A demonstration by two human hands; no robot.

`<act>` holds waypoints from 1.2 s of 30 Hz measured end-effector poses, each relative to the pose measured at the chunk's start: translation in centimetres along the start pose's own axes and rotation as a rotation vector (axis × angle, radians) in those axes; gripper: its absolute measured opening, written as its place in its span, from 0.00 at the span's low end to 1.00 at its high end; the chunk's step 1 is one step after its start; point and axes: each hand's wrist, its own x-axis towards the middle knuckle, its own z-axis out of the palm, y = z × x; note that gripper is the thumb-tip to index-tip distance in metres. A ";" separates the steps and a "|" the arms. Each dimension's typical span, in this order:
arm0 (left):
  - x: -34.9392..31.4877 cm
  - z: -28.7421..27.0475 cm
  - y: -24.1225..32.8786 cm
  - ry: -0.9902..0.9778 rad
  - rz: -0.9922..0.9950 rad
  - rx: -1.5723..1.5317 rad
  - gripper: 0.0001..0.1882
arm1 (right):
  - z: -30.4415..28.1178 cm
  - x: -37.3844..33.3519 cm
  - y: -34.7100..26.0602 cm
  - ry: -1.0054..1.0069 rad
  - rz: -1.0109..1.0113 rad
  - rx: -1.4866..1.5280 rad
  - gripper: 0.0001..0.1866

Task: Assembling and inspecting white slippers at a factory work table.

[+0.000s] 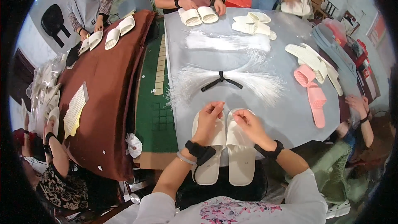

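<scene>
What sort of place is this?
Probably a small workshop for finishing or packing slippers: several people sit around tables, each handling pairs of white slippers, with bundles of thin clear plastic ties lying on the grey table.

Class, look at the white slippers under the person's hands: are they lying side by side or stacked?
Side by side: the white slippers lie flat, soles down, edges touching, under the left hand and right hand.

A white floral-printed top with short sleeves, black bands on both wrists, plus a clear bangle on the left.
</scene>
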 end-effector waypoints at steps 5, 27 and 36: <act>0.6 -0.1 -0.4 -0.004 -0.003 -0.034 0.07 | -2.2 0.7 0.6 -0.220 0.078 0.123 0.13; 1.1 -1.0 -0.8 0.048 0.014 -0.210 0.09 | -0.4 1.4 -3.8 -0.556 -0.636 -0.599 0.19; 1.1 -1.0 -0.8 0.002 0.012 -0.177 0.10 | -1.9 3.0 -3.3 -0.614 -0.501 -0.589 0.17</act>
